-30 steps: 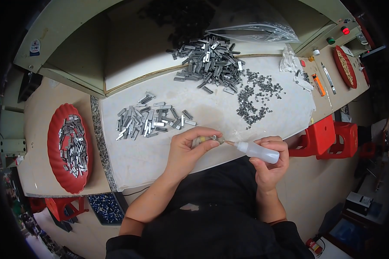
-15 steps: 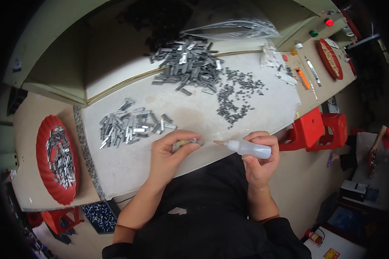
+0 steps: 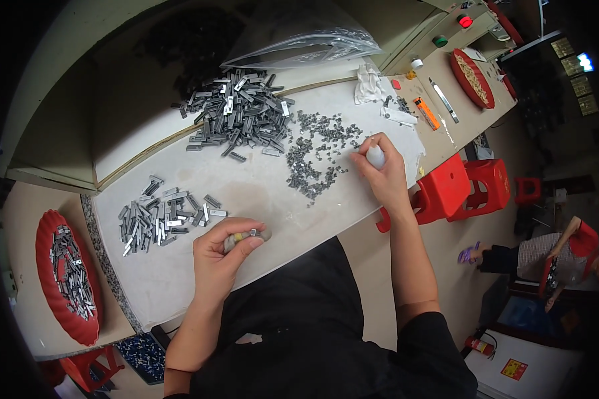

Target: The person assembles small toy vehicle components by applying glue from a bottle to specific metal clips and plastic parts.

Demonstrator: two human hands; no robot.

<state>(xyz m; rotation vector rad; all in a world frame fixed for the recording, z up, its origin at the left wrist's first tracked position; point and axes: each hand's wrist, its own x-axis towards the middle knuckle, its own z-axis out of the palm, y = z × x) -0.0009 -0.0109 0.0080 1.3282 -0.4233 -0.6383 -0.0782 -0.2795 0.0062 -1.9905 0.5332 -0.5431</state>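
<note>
My left hand (image 3: 214, 258) is above the near edge of the white-covered tabletop, pinching a small metal piece (image 3: 254, 233) between thumb and fingers. A pale cover seems to wrap a fingertip there. Farther right, my right hand (image 3: 387, 174) is wrapped round a translucent white squeeze bottle (image 3: 375, 157); its tip cannot be made out. Just left of the bottle lie many tiny dark metal parts (image 3: 313, 176), scattered on the sheet. A small heap of grey metal bars (image 3: 163, 216) lies beyond and left of my left hand. The bigger heap of bars (image 3: 243, 113) rests at the back.
At the left is a red scalloped tray (image 3: 46, 286) holding more bars. To the right are an orange box (image 3: 426, 113), a cutter knife (image 3: 444, 100), crumpled white tissue (image 3: 368, 85) and another red tray (image 3: 460, 60). Red stools (image 3: 442, 186) stand beside the table; a person (image 3: 546, 253) is farther off.
My right hand has carried the bottle away from the left hand, right and farther over the table, turning it more upright. My left hand keeps its pinch. The view has shifted; a person now appears at right.
</note>
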